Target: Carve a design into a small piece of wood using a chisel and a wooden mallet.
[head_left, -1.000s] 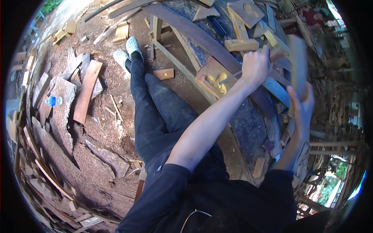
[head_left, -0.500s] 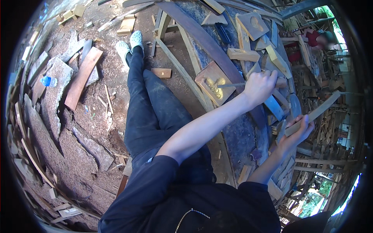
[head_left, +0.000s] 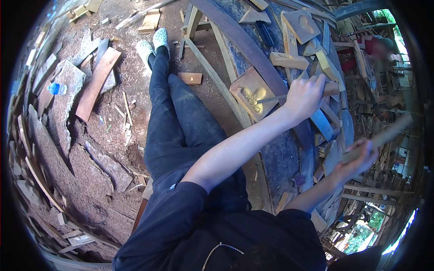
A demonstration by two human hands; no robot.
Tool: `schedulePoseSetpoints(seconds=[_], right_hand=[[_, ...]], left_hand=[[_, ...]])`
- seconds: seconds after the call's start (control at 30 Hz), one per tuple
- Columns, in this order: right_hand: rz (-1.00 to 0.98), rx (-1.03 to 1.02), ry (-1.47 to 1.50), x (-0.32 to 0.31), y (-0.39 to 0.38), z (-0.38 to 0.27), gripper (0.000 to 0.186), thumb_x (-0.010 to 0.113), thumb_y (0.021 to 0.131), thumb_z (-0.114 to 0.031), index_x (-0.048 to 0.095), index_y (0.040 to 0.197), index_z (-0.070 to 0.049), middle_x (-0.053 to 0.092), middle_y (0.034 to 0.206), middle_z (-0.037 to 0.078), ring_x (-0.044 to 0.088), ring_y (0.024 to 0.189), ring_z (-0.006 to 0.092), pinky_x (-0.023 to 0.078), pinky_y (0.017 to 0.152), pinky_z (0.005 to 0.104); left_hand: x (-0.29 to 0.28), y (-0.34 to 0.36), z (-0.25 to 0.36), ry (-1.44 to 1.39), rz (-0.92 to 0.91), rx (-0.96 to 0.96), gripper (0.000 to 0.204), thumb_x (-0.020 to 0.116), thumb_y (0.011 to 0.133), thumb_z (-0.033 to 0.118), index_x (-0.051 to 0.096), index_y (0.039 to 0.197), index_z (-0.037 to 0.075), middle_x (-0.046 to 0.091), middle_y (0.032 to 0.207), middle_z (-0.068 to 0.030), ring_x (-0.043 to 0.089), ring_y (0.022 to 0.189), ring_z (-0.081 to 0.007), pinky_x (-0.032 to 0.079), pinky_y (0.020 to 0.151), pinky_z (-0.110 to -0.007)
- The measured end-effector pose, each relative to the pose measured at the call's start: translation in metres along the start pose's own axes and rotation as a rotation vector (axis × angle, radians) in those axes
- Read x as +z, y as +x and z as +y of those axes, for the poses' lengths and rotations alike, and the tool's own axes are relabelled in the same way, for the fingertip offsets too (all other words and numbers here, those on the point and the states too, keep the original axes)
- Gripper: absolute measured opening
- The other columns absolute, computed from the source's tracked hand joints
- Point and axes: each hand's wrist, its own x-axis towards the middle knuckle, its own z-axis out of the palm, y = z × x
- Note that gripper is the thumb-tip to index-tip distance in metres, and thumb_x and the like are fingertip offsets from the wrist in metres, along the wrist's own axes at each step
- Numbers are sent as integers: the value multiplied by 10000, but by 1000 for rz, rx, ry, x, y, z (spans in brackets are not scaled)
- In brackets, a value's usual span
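Note:
My left hand (head_left: 305, 99) is closed around a chisel (head_left: 331, 88), whose wooden handle sticks out past the fist on the right. Its thin metal blade points left, with the tip in the carved hollow of a wooden block (head_left: 261, 77). That hollow has rounded lobes and looks bright yellow inside. Off to the right, my right hand (head_left: 359, 158) grips a long flat wooden stick (head_left: 389, 133) by one end. Both hand and stick are blurred by motion, and the stick is well apart from the chisel handle.
A dark plank (head_left: 244, 43) runs along the cluttered workbench. Beyond the block lie a pale wood piece (head_left: 288, 60), another carved block (head_left: 300, 27) and a blue-painted strip (head_left: 322, 124). Bark slabs, boards and a bottle (head_left: 57, 88) lie left. A person in red (head_left: 373, 46) is far right.
My right hand has swung the wooden stick to the right, farther from the chisel handle. My left hand still holds the chisel in the hollow. The whole view has shifted slightly.

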Motion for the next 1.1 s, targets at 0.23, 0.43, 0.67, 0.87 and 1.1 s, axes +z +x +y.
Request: schedulePoseSetpoints(seconds=[0.23, 0.43, 0.67, 0.87, 1.1], right_hand=[[-527, -253, -698, 0, 29, 9, 625, 792, 930, -446, 581, 1326, -12, 640, 1188, 154, 597, 1161, 324, 454, 1052, 490], [-18, -30, 87, 7, 4, 6, 624, 781, 943, -431, 566, 1358, -18, 634, 1225, 159, 604, 1146, 283, 485, 1002, 441], [-202, -19, -319, 19, -52, 31, 555, 674, 1009, -327, 450, 1437, -55, 581, 938, 66, 568, 748, 153, 519, 753, 299], [-127, 175, 119, 10, -86, 17, 620, 668, 1010, -280, 389, 1510, -44, 577, 977, 68, 527, 685, 90, 432, 547, 224], [-234, 627, 263, 32, -139, 60, 513, 700, 1003, -229, 499, 1428, -22, 579, 937, 50, 545, 684, 91, 456, 559, 241]], left_hand=[[15, -4, -5, 101, -79, 24, 376, 826, 760, 186, 582, 995, 23, 697, 832, -143, 743, 758, -321, 584, 652, -435], [32, -3, -17, 133, -181, -33, 285, 762, 799, 131, 596, 997, 11, 717, 858, -158, 755, 789, -327, 601, 676, -432], [40, 1, -31, 257, -248, -93, 241, 730, 788, 104, 637, 992, 14, 748, 845, -171, 767, 780, -338, 609, 693, -433], [-17, 29, -16, -14, 0, -297, 270, 764, 855, 262, 720, 996, 35, 740, 848, -236, 741, 835, -427, 593, 772, -518], [-145, 37, -32, -499, 367, -338, 118, 797, 923, 108, 725, 949, 17, 680, 771, -8, 614, 653, -75, 492, 581, -258]])
